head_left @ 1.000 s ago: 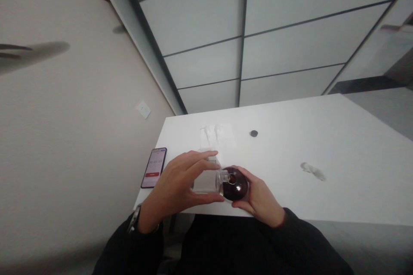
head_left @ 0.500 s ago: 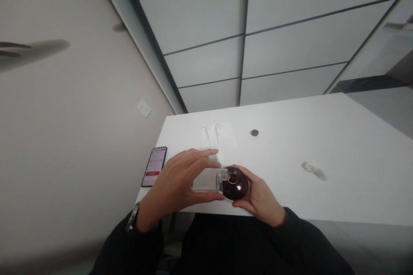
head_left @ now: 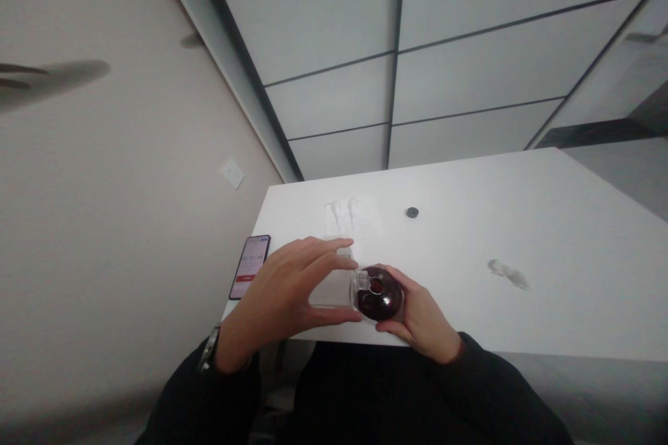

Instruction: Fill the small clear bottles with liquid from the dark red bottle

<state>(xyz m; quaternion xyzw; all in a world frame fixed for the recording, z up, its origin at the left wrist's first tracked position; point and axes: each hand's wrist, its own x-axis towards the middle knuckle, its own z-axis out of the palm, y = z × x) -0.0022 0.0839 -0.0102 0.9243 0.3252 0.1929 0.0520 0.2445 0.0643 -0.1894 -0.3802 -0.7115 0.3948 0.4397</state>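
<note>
Left hand barely shifts, half-curled round clear glass bottle; at three o'clock, right hand cups glossy round brown bottle; tilt gently.

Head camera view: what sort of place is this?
Probably a room in a home, though a small office is possible. A smooth, straight-edged white table stands before tall white panels divided by dark strips, resembling wardrobe doors, and a small square white socket sits on the plain pale wall.
</note>
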